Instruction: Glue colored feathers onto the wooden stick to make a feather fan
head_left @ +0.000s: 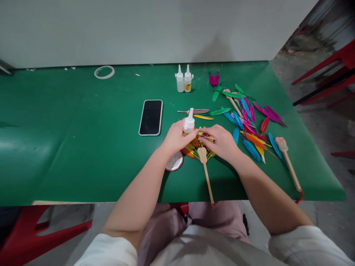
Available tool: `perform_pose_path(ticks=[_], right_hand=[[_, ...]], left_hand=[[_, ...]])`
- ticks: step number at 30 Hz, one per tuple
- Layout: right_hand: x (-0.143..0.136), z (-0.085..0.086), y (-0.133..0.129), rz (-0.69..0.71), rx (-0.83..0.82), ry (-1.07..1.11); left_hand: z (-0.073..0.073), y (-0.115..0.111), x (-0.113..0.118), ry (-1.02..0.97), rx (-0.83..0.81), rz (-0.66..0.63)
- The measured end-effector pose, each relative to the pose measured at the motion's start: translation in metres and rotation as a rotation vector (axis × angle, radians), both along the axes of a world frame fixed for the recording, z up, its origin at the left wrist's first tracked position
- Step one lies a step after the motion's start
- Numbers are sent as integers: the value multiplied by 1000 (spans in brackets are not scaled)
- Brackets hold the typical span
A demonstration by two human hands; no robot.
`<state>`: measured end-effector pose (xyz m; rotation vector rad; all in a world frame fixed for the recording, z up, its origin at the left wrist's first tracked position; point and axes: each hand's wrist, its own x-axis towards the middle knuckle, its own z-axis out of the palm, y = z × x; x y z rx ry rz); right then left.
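My left hand [177, 136] is closed around a small white glue bottle [189, 125], which stands upright with its nozzle pointing up. My right hand [222, 141] pinches a thin, pale tweezers-like tool [208, 137]; its exact kind is hard to make out. Both hands are over a feather fan [191, 150] of orange and yellow feathers, whose upper part they partly hide. Its wooden handle [208, 181] points toward me, past the table's front edge. Beside my left wrist lies a round, red-rimmed lid [174, 162] holding small glittery bits.
Two more glue bottles [183, 82] stand at the back. A phone [151, 117] lies left of my hands, a tape roll [104, 72] farther left. Loose coloured feathers [251, 114] and another wooden handle [290, 162] cover the right side of the green table [91, 159].
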<state>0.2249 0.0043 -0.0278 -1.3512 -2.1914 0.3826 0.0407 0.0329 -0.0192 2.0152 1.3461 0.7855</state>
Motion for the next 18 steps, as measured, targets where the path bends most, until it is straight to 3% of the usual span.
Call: perform_pose_path(ticks=[18], right_hand=[[1, 1, -1, 6, 16, -9]], left_hand=[[-4, 2, 1, 70, 19, -12]])
